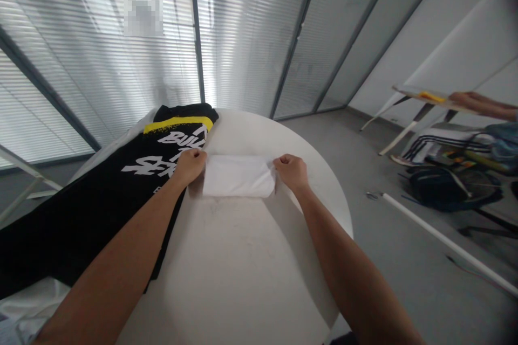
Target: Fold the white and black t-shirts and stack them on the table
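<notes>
A folded white cloth [238, 176] forms a neat rectangle over the white table [251, 275]; whether it touches the tabletop I cannot tell. At its left end, my left hand [191, 166] pinches the far corner with closed fingers. Opposite, my right hand [292, 170] has its fingers curled closed on the right corner, where the fabric is pulled out a little. A black garment [105, 199] with white lettering and a yellow band lies flat on the left side of the table, close by my left hand.
White crumpled fabric [38, 302] lies at the table's lower left. Blinds and glass panels [243, 38] stand behind. On the right, another person's hand [469, 99] is at a second table [408, 91], near a dark bag [435, 186]. A white pole [445, 242] extends above the floor.
</notes>
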Available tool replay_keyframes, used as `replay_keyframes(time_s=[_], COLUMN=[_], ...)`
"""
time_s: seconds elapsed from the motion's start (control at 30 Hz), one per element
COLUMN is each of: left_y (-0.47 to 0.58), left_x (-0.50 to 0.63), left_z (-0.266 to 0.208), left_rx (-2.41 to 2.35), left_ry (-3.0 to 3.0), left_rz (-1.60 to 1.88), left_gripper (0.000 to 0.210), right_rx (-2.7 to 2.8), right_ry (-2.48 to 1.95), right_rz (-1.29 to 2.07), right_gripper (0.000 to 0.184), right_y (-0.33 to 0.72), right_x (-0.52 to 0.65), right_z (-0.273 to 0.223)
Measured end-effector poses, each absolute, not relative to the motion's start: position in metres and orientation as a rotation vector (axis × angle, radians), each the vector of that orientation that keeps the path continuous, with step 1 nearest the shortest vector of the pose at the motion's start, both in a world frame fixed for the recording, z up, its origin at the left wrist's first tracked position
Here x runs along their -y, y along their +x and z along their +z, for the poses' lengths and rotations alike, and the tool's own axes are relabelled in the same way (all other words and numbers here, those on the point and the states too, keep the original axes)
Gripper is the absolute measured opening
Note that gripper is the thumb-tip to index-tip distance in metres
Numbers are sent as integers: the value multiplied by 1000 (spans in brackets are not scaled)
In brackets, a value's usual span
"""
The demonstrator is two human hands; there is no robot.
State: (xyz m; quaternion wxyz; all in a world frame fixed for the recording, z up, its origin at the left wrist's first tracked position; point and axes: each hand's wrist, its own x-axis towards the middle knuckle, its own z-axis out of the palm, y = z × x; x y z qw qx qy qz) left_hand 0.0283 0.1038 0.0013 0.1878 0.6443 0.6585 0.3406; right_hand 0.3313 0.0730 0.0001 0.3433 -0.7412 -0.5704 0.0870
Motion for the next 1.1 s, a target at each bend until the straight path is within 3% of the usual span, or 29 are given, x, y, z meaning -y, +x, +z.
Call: replay_keyframes(time_s=[0.3,0.43,0.73,0.87,1.1], left_y=[29,29,30,30,18], left_x=[-110,-106,-106,-108,-94], left_z=[-9,-5,-5,-5,15], left_rx=[-1870,-1744,-1795,-1849,-1438], left_ry=[1962,1940,1909,1932,1893], left_rz=[743,760,830,888,345], left_gripper=[34,48,37,39,53], right_rx=[1652,1696,1463,1496,1937], right_ry=[-1993,-1936,-1708,-1739,-1729], right_rz=[301,368,623,570,779], right_gripper=[28,42,38,41,44], right_y=[328,329,333,336,336], right_x=[-73,-72,-82,-81,-63], right_z=[-2,-1,-14,-12,5])
